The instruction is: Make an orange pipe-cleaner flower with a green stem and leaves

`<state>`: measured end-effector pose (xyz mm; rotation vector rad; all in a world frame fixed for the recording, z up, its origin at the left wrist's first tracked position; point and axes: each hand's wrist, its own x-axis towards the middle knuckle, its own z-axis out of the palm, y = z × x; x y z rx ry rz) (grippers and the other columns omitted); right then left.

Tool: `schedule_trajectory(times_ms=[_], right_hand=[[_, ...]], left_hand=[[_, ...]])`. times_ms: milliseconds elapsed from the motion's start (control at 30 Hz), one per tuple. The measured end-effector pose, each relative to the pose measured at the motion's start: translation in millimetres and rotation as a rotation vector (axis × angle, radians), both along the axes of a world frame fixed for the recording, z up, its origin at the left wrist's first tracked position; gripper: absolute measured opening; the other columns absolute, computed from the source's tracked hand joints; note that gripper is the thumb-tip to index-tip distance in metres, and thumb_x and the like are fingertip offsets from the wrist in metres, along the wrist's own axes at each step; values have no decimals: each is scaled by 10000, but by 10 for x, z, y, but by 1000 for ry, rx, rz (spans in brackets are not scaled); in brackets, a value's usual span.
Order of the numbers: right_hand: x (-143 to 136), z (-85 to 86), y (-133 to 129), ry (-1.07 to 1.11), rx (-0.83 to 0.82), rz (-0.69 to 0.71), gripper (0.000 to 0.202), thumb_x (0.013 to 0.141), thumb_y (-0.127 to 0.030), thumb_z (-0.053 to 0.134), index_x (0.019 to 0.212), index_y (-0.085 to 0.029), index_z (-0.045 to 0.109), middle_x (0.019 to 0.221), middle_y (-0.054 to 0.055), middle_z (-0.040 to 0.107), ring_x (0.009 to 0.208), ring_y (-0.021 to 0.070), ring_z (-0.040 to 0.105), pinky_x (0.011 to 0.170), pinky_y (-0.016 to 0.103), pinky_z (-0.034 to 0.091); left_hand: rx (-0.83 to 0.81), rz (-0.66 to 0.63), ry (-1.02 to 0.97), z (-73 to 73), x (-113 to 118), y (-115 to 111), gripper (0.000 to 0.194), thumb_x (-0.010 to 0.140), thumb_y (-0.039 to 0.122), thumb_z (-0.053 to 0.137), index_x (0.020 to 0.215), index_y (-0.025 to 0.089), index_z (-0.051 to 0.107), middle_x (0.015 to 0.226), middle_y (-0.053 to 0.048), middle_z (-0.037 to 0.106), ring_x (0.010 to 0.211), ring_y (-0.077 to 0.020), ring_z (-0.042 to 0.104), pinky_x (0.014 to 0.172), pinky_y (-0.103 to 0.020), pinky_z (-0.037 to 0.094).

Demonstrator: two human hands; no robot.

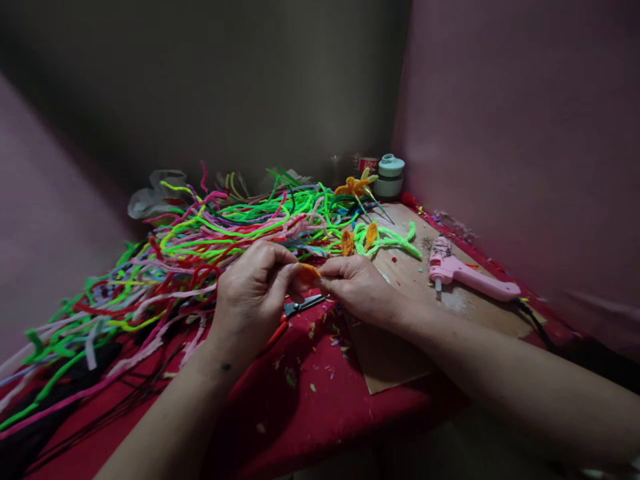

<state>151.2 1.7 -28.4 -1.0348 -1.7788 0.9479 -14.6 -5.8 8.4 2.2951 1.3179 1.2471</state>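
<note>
An orange fuzzy piece (309, 273) is stretched between my two hands above the red cloth. My left hand (257, 283) pinches its left end between thumb and fingers. On the other side, the thumb and forefinger of my right hand (357, 283) close on its right end. Scissors (303, 307) with red handles lie on the cloth just below, partly hidden by my left hand. Behind my right hand rest two orange petal shapes (371, 235) and bent light-green stems (395, 241).
A big heap of coloured pipe cleaners (240, 227) spreads across the left and back. A pink glue gun (473, 277) lies on cardboard (395, 360) at the right. Orange flowers (356, 185) and a pale green jar (390, 177) are at the back. Scraps dot the red cloth (310, 413).
</note>
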Motion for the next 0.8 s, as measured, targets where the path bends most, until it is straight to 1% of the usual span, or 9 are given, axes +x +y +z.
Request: schedule_trajectory(times_ms=[133,267,333,400,500,567,633,700,800], right_hand=[[0,-11,2,-13,10,-5,200,777,-160,498,617,-153,617,583,-26,469,575,94,373,551,244,293],[-13,28,-10,15,-64,-21,250,795,-223,518,557,-152,553,533,-38,391,537,86,317,515,244,258],[-19,61,-14,61,-146,-31,249,790,-220,524,551,-149,536,508,-47,367,501,76,283,489,243,229],[-21,97,-14,144,-255,-26,232,778,-188,521,550,-147,523,487,-52,374,463,67,275,467,241,211],[-17,142,-14,317,-433,-17,237,771,-151,520,535,-148,495,464,-49,409,419,61,318,441,230,222],[-16,155,-13,409,-519,-20,249,774,-125,522,527,-146,488,457,-46,426,401,56,342,428,220,234],[-18,149,-9,476,-573,-4,256,777,-98,519,527,-141,488,461,-43,441,393,52,362,423,211,251],[-22,126,1,540,-603,35,243,783,-79,509,546,-130,500,486,-32,468,407,50,396,434,201,282],[-26,85,26,627,-627,117,157,770,-60,513,625,-111,546,546,-14,512,440,50,444,458,191,320]], left_hand=[[-3,9,1,6,6,4,100,815,224,530,740,195,590,653,23,606,517,-105,605,532,-237,513],[-33,13,-53,-4,26,11,95,807,228,549,738,189,602,662,16,603,502,-102,600,483,-225,509],[-58,-2,-111,-10,44,10,91,810,227,555,758,182,616,692,9,611,503,-95,599,475,-217,512],[-94,-27,-195,-8,66,5,99,820,232,549,828,177,631,748,0,626,508,-90,603,477,-215,519],[-152,-52,-360,6,96,-3,188,822,248,551,989,186,611,820,-3,625,511,-92,611,454,-221,520],[-153,-36,-431,13,103,-1,236,804,249,573,1034,197,584,836,7,611,520,-91,614,454,-218,516],[-148,-1,-437,8,99,9,219,786,242,592,999,197,568,807,22,604,506,-81,601,463,-209,505],[-167,30,-408,-7,87,27,176,781,240,594,946,192,556,720,37,602,482,-81,584,459,-201,485],[-210,49,-372,-30,74,53,137,783,239,584,902,181,552,599,48,587,474,-94,574,457,-198,461]])
